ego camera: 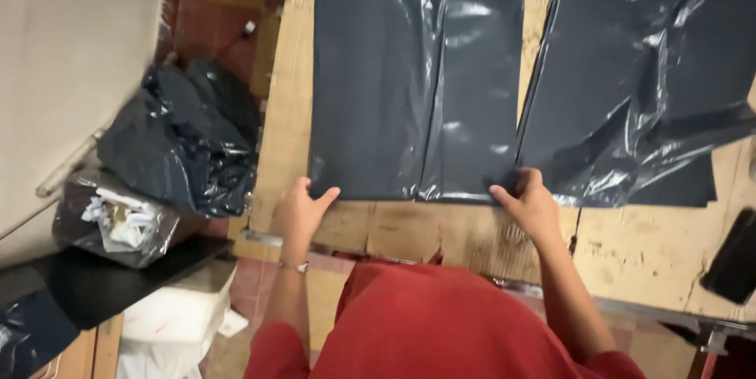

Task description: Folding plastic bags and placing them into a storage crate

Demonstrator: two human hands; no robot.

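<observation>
Item: dark grey plastic sheet (413,72), flat on the table (394,229), stretching away from both hands. I see the left hand (303,210) pinching its near left corner and the right hand (529,206) pinching its near right corner. Second grey sheet (638,88): just right of the right hand, lying loose.
</observation>
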